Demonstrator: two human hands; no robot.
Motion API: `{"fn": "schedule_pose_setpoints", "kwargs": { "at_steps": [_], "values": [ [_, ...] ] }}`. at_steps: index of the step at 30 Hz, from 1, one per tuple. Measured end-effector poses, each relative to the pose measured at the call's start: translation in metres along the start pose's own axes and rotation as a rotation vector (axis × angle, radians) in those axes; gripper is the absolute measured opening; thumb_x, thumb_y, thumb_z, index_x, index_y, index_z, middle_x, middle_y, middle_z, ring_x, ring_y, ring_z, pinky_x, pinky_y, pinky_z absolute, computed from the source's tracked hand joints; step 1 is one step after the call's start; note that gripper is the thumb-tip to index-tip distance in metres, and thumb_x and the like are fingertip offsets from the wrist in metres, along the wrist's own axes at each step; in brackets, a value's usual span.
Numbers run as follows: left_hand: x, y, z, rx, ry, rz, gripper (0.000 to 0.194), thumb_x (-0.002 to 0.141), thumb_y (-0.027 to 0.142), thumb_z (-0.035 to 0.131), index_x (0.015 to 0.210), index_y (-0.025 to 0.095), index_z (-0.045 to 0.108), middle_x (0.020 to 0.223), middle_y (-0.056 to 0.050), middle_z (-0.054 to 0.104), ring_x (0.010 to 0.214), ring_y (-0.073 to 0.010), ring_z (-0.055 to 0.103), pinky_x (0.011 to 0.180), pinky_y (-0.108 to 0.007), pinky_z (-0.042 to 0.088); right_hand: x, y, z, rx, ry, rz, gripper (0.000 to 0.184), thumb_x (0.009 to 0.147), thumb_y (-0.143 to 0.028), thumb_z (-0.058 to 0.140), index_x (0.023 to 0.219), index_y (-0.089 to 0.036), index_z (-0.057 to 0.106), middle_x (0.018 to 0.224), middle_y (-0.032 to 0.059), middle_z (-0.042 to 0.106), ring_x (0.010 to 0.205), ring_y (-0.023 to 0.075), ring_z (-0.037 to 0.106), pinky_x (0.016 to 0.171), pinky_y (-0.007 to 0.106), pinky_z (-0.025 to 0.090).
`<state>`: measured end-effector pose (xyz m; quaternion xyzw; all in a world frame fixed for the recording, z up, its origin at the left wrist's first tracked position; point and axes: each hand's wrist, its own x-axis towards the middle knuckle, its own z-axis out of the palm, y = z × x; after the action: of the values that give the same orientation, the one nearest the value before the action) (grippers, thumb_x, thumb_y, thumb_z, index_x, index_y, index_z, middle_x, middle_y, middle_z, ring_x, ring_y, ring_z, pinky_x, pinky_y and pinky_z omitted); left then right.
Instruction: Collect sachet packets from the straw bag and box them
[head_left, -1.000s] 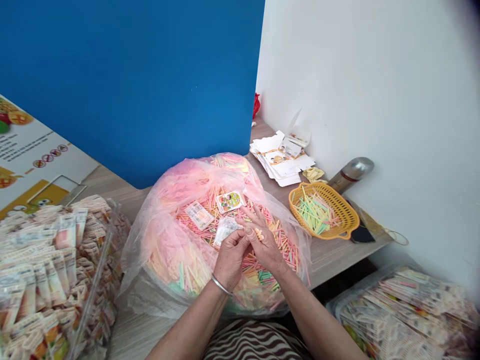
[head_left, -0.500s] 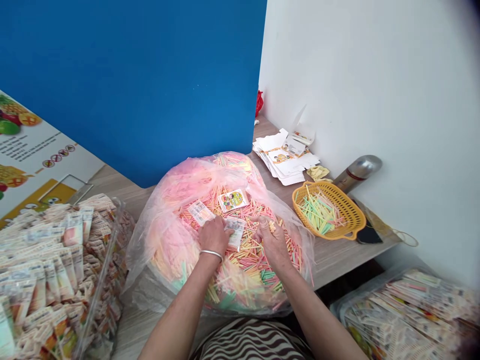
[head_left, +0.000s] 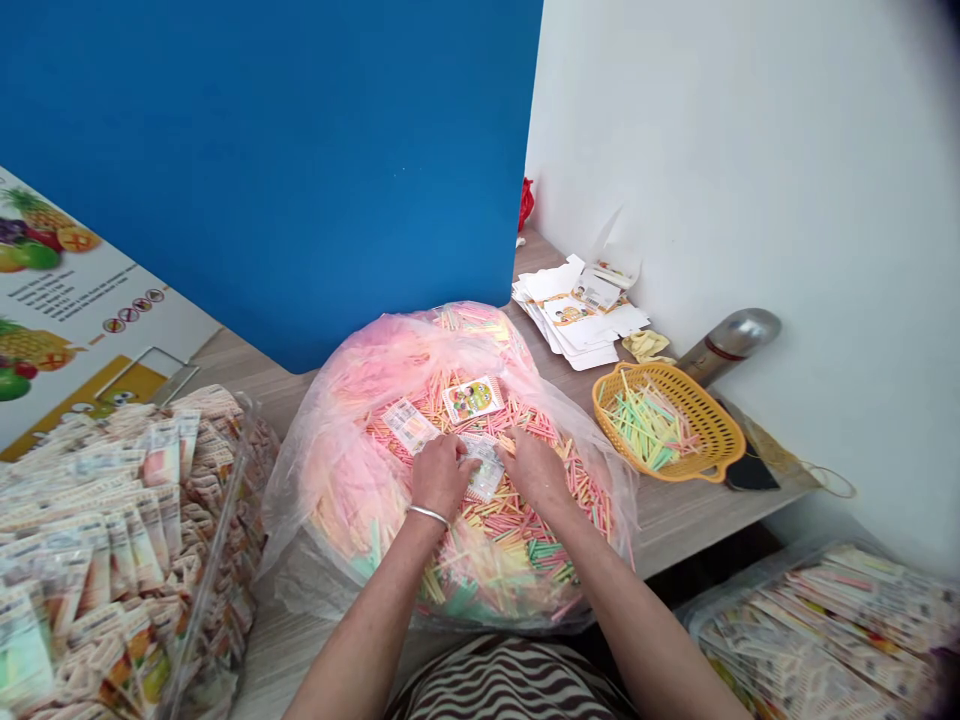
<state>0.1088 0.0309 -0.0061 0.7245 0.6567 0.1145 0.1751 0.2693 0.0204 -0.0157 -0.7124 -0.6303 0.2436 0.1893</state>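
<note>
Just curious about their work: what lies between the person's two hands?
In the head view, a small printed plastic packet lies between the left hand and right hand, on coloured sticks.

Nothing legible (packet [head_left: 409, 425], poster print [head_left: 71, 290] tiny)

packet: the packet [head_left: 484, 462] lay partly under the left hand [head_left: 441, 478], its print too small to read.
right hand: the right hand [head_left: 536, 470] hid whatever lay beneath its fingers.
red thing: the red thing [head_left: 526, 203] was partly hidden and too small to name.
black thing: the black thing [head_left: 750, 478] was partly hidden, its kind unclear.
poster: the poster [head_left: 67, 300] was cut off by the left edge.
bag: the bag of packets [head_left: 817, 640] was blurred and cut off by the lower right corner.
</note>
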Motion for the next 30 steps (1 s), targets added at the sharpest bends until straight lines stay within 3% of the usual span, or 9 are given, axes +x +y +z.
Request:
{"fn": "schedule_pose_setpoints", "kwargs": {
  "at_steps": [3,10,15,17,19,20,22,26,30],
  "values": [
    [0.002,0.001,0.003,0.055,-0.025,0.005,0.021,0.078,0.032,0.073,0.088,0.018,0.062,0.094,-0.006,0.065,0.090,-0.0204,0.058,0.078,-0.029,0.039,0.008,-0.003,-0.001,-0.176,-0.061,0.015,0.018,0.093,-0.029,0.057,0.105,-0.017,0.063,0.094,0.0139,0.072,0.089,0.0274,0.069,0.070,0.031,0.044],
    [0.003,-0.001,0.005,0.013,-0.060,0.000,0.022,0.075,0.030,0.073,0.091,0.018,0.064,0.094,-0.007,0.066,0.090,-0.0209,0.059,0.081,-0.030,0.041,0.011,0.002,-0.008,-0.130,-0.097,-0.116,0.013,0.091,-0.026,0.058,0.100,-0.018,0.064,0.095,0.0101,0.072,0.087,0.0237,0.067,0.068,0.028,0.038],
    [-0.003,0.002,-0.005,-0.378,0.012,0.057,0.041,0.073,0.030,0.074,0.112,0.021,0.063,0.105,-0.007,0.068,0.096,-0.0210,0.061,0.086,-0.029,0.042,0.001,0.001,-0.023,-0.046,-0.055,-0.207,0.010,0.088,-0.017,0.053,0.088,-0.020,0.063,0.083,0.0053,0.070,0.077,0.0200,0.063,0.063,0.026,0.034],
    [-0.007,0.005,-0.012,-0.489,-0.044,0.105,0.029,0.075,0.032,0.072,0.102,0.024,0.068,0.095,-0.004,0.070,0.087,-0.0196,0.062,0.081,-0.028,0.041,-0.007,-0.001,-0.033,0.008,-0.045,-0.256,0.010,0.087,-0.017,0.053,0.084,-0.021,0.061,0.077,0.0029,0.068,0.071,0.0186,0.061,0.061,0.026,0.032],
    [-0.010,0.008,-0.017,-0.490,-0.109,0.137,0.011,0.078,0.033,0.067,0.078,0.022,0.070,0.072,-0.001,0.066,0.070,-0.0163,0.057,0.071,-0.026,0.037,-0.015,-0.002,-0.040,0.059,-0.058,-0.306,0.011,0.087,-0.018,0.053,0.081,-0.021,0.062,0.074,0.0016,0.067,0.069,0.0176,0.059,0.060,0.026,0.032],
    [-0.012,0.009,-0.017,-0.487,-0.123,0.140,0.018,0.079,0.033,0.064,0.066,0.020,0.067,0.063,0.000,0.061,0.063,-0.0144,0.052,0.066,-0.025,0.034,-0.018,-0.003,-0.043,0.088,-0.064,-0.326,0.012,0.088,-0.020,0.053,0.080,-0.021,0.062,0.073,0.0013,0.066,0.068,0.0172,0.058,0.060,0.026,0.032],
    [-0.015,0.010,-0.015,-0.551,-0.114,0.081,0.028,0.078,0.035,0.064,0.056,0.018,0.059,0.054,0.002,0.052,0.055,-0.0115,0.044,0.060,-0.025,0.030,-0.021,-0.005,-0.047,0.192,-0.048,-0.332,0.018,0.090,-0.025,0.051,0.077,-0.021,0.063,0.070,0.0008,0.063,0.066,0.0170,0.055,0.060,0.027,0.033],
    [-0.020,0.009,-0.006,-0.827,-0.104,-0.085,0.032,0.064,0.041,0.075,0.058,0.017,0.055,0.056,0.003,0.050,0.054,-0.0098,0.041,0.056,-0.023,0.031,-0.020,-0.013,-0.054,0.641,0.119,-0.177,0.040,0.096,-0.046,0.039,0.084,-0.021,0.068,0.063,0.0006,0.057,0.064,0.0183,0.054,0.063,0.029,0.042],
    [-0.025,0.013,-0.007,-0.935,-0.194,-0.086,0.032,0.062,0.042,0.077,0.062,0.015,0.059,0.059,0.003,0.053,0.055,-0.0093,0.042,0.055,-0.023,0.032,-0.016,-0.030,-0.056,0.890,0.182,-0.125,0.050,0.100,-0.052,0.030,0.097,-0.027,0.073,0.089,0.0040,0.069,0.092,0.0211,0.063,0.087,0.034,0.048]
  ]
}}
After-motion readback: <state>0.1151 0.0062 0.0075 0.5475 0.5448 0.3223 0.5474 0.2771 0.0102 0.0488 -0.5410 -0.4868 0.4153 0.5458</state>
